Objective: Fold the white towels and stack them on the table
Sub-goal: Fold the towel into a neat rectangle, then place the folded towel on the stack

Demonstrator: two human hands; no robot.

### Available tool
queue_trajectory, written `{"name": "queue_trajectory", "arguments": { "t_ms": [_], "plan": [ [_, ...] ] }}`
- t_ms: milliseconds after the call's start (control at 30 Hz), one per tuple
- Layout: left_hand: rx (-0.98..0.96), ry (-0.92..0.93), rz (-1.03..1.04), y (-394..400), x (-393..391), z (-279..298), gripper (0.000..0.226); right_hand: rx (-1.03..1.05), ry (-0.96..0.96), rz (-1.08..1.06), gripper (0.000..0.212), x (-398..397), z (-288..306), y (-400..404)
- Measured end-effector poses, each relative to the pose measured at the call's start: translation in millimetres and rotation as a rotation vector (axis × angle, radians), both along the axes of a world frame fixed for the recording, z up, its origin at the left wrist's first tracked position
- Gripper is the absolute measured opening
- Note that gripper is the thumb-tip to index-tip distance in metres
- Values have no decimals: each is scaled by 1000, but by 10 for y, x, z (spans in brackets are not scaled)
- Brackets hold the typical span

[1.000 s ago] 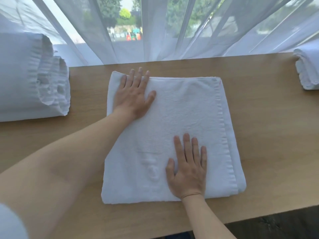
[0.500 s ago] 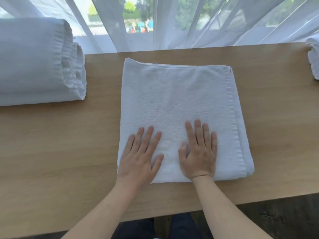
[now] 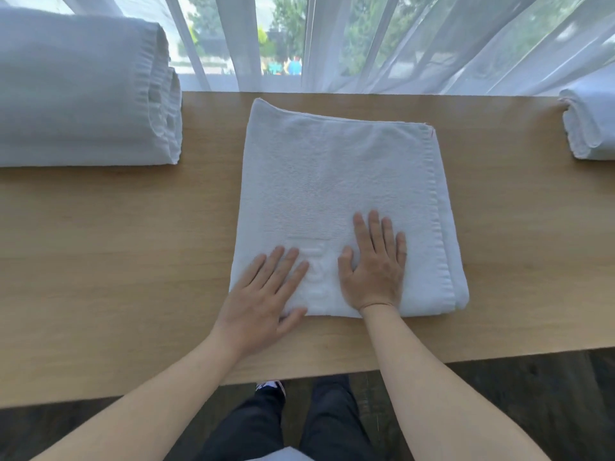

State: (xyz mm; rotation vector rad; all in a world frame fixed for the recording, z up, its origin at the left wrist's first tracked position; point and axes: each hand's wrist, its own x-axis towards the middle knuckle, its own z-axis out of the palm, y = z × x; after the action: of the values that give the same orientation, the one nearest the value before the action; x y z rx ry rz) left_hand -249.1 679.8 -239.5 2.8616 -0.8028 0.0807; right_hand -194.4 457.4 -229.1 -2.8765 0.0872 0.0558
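At the near bottom edge, dark trouser legs (image 3: pixel 293 424) and a shoe tip are seen below the front edge of a light wooden counter (image 3: pixel 109 261). Two bare forearms reach up over that edge. The left hand (image 3: pixel 263 294) is laid flat at the near left corner of a folded white towel (image 3: pixel 336 181), fingers straight and spread on the cloth, with the palm and thumb partly over the corner and the counter. The right hand (image 3: pixel 376 264) is pressed flat on the towel's near half, just beside the left, fingers straight and close together; nothing is gripped by either hand. The towel lies squarely in the middle of the counter, with a hemmed border along its right side. Farther back, a large stack of folded towels (image 3: pixel 83 91) sits at the far left, and another folded towel (image 3: pixel 592 121) at the far right, partly cut off. Behind the counter, sheer white curtains (image 3: pixel 399 41) hang before a window.
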Motion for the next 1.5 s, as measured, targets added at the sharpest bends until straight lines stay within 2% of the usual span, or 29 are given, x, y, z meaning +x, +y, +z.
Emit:
{"name": "queue_trajectory", "arguments": {
  "t_ms": [100, 233, 333, 467, 567, 633, 700, 767, 867, 933, 1067, 1133, 1233, 1300, 1367, 1500],
  "plan": [
    [25, -52, -49, 225, -143, -19, 68, 38, 34, 71, 66, -43, 63, -48],
    [-35, -50, -42, 494, -65, 0, 73, 6, 41, 401, 71, -289, 120, -338],
    [-46, -19, -140, 683, 9, 4, 79, -39, 45, 567, 83, -436, 140, -772],
    [-22, 3, -222, 744, 140, 103, 78, -63, -12, 599, 87, -442, 206, -1162],
    [-146, 0, -189, 621, 245, 291, 61, 38, -72, 548, 71, -307, 315, -1210],
    [-275, 73, -71, 569, 323, 494, 57, 129, 94, 442, 54, -100, 499, -1239],
    [-392, 184, 121, 540, 419, 740, 59, 208, 339, 342, 40, 148, 690, -1299],
    [-521, 267, 270, 511, 570, 922, 55, 330, 468, 298, 37, 408, 846, -1349],
    [-774, 246, 368, 378, 874, 1090, 45, 466, 622, 259, 34, 797, 1006, -1417],
    [-890, 219, 453, 234, 1096, 1168, 43, 527, 703, 272, 40, 1059, 1069, -1486],
    [-1038, 258, 657, 14, 1585, 1233, 45, 571, 756, 316, 69, 1615, 1225, -1577],
    [-1044, 272, 745, -4, 1895, 1230, 45, 524, 751, 346, 73, 1927, 1308, -1607],
    [-999, 303, 833, -13, 2366, 1187, 42, 393, 663, 369, 71, 2405, 1388, -1598],
    [-910, 298, 916, -31, 2656, 1088, 56, 310, 611, 358, 60, 2689, 1348, -1534],
    [-795, 332, 1020, -19, 2882, 929, 60, 193, 561, 367, 46, 2927, 1251, -1426],
    [-766, 533, 1100, -2, 3134, 650, 90, -22, 480, 385, 48, 3230, 908, -1263]
  ]
}}
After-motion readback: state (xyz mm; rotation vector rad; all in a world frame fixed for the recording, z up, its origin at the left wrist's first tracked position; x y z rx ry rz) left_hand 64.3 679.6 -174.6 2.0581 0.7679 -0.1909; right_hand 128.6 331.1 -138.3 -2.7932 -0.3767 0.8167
